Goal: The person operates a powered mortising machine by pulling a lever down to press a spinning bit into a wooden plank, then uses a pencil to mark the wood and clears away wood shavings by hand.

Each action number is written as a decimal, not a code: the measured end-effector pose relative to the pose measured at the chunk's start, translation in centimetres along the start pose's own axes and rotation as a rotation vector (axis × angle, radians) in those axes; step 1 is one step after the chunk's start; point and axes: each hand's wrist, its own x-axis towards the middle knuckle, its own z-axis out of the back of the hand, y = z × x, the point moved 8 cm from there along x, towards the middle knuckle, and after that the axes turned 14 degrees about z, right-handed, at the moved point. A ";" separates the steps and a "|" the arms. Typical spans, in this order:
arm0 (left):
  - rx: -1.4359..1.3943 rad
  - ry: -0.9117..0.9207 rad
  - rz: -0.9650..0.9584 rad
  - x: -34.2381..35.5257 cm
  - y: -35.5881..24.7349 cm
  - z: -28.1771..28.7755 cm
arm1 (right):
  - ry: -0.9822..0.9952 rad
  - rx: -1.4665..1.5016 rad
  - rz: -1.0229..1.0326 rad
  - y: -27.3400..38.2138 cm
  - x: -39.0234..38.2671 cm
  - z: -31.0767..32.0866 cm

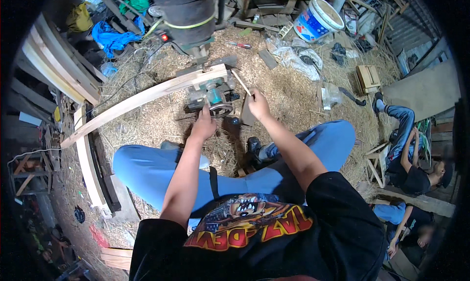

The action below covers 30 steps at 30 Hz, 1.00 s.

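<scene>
A long pale wooden board [139, 101] lies across the vise [213, 92] of a floor-standing woodworking machine [183, 16], beneath its dark head. My left hand [203, 127] is at the near left of the vise, its fingers closed at the rim of a dark handwheel [223, 109]; the exact grip is partly hidden. In my right hand [258, 105] is a thin wooden stick [241, 82], slanting up and left. The stick's far tip reaches close to the board's right end; whether they touch, I cannot tell.
Wood shavings cover the ground [279, 102]. Curved boards [63, 65] lean at the left. A screwdriver [239, 45] lies behind the vise. A white-and-blue bucket [319, 20] stands at the back right. Two people [416, 168] sit at the far right.
</scene>
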 end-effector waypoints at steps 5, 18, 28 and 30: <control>-0.021 0.061 0.022 0.7 1.7 -1.1 | 0.273 0.125 0.265 10.9 1.8 -0.9; -0.030 0.148 0.033 0.7 0.7 -0.7 | 0.347 -0.164 0.286 12.1 7.4 -8.3; 0.005 0.175 0.068 1.5 1.2 -1.8 | -0.037 -0.179 -0.023 1.6 2.3 1.8; 0.006 0.146 0.078 1.7 1.5 -1.9 | -0.030 -0.125 -0.019 2.8 3.3 1.7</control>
